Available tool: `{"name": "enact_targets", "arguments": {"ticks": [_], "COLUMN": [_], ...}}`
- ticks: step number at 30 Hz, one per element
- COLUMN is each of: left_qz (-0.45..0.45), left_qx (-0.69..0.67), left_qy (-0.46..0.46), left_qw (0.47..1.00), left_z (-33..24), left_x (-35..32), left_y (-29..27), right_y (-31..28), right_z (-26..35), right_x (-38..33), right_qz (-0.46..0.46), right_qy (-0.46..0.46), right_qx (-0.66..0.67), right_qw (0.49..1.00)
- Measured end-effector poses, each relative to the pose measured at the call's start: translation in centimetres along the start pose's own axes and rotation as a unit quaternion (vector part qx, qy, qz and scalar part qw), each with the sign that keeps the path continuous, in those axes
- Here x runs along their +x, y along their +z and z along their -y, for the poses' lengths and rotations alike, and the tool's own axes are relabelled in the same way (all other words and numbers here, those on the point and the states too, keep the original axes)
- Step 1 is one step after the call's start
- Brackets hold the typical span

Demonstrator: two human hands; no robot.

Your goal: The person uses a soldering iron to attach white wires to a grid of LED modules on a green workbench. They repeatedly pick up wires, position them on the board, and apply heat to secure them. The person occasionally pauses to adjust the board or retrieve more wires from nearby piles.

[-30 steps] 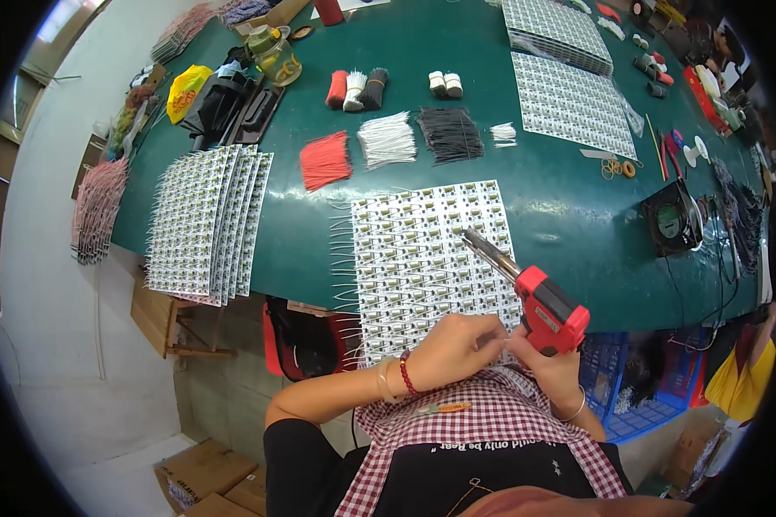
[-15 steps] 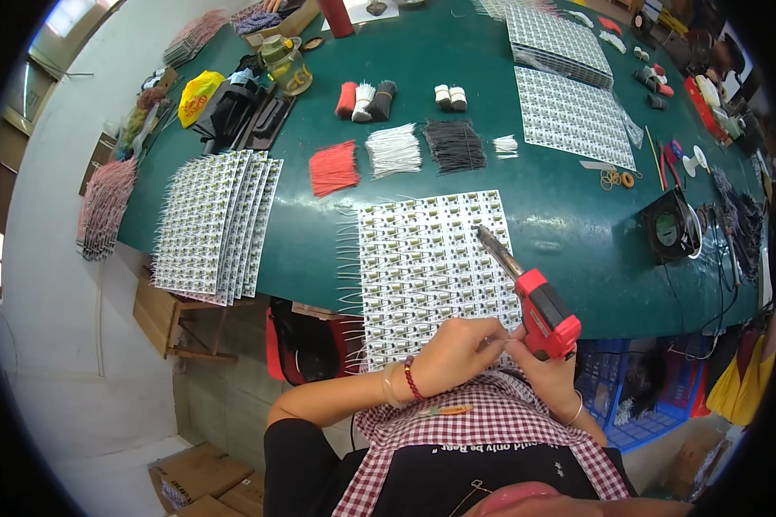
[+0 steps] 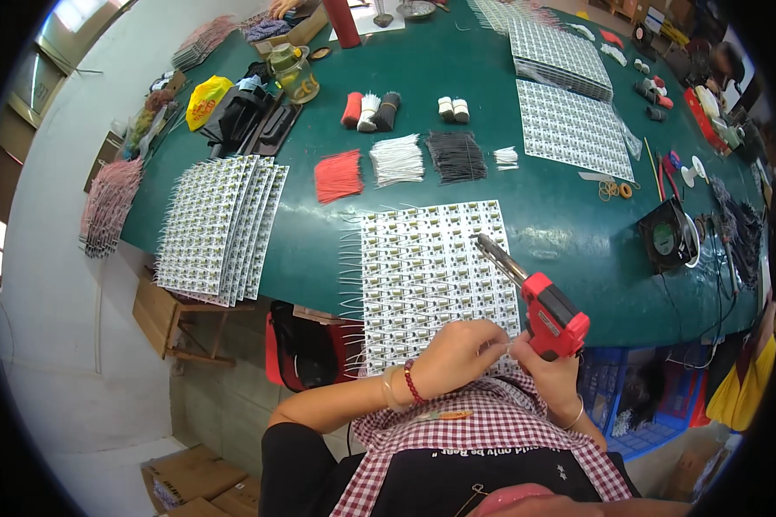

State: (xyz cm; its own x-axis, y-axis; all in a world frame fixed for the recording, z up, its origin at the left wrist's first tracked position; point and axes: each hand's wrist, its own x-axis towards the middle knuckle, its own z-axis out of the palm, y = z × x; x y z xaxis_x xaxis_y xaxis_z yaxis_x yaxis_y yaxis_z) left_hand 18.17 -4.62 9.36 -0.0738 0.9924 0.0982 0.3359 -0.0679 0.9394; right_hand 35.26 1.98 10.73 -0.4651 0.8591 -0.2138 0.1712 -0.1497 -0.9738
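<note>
My right hand (image 3: pixel 550 372) is wrapped round the grip of a red and black soldering gun (image 3: pixel 553 317). Its metal nose slants up and left over a white circuit board panel (image 3: pixel 422 284), which carries rows of small parts. From the panel's left edge, thin white wires (image 3: pixel 351 271) stick out. My left hand (image 3: pixel 457 353) is closed in a pinch above the panel's near edge, close to my right thumb. Whatever lies between its fingertips is too small to make out.
Beyond the panel lie red wires (image 3: pixel 339 176), white wires (image 3: pixel 397 160) and black wires (image 3: pixel 457 157). Stacked panels (image 3: pixel 211 228) stand at the left, more panels (image 3: pixel 573 129) at the far right. A small black fan (image 3: pixel 666 234) sits on the green table (image 3: pixel 569 267).
The view has shifted slightly, so the table things sit a little lower in it. My hands and the soldering gun keep nearly the same pose over the panel.
</note>
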Motion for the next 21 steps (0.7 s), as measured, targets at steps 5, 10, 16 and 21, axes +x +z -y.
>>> {"name": "enact_targets", "arguments": {"ticks": [5, 10, 16, 21], "left_qz": [0.025, 0.027, -0.008, -0.018], "left_qx": [-0.03, 0.003, 0.031, 0.035], "left_qy": [-0.051, -0.019, 0.029, 0.014], "left_qw": [0.998, 0.999, 0.999, 0.999], "left_z": [0.0, 0.8, 1.3, 0.7], "left_x": [0.0, -0.1, -0.3, -0.2], "left_y": [0.1, 0.3, 0.6, 0.5], "right_y": [0.3, 0.2, -0.1, -0.4], "right_z": [0.2, 0.4, -0.5, -0.4], "right_x": [0.2, 0.3, 0.3, 0.4], "right_qz": [0.002, 0.014, 0.021, 0.023], "right_qy": [-0.004, 0.016, -0.011, 0.025], "right_qx": [0.022, 0.036, -0.002, 0.088], "right_qw": [1.0, 0.999, 1.0, 0.996]}}
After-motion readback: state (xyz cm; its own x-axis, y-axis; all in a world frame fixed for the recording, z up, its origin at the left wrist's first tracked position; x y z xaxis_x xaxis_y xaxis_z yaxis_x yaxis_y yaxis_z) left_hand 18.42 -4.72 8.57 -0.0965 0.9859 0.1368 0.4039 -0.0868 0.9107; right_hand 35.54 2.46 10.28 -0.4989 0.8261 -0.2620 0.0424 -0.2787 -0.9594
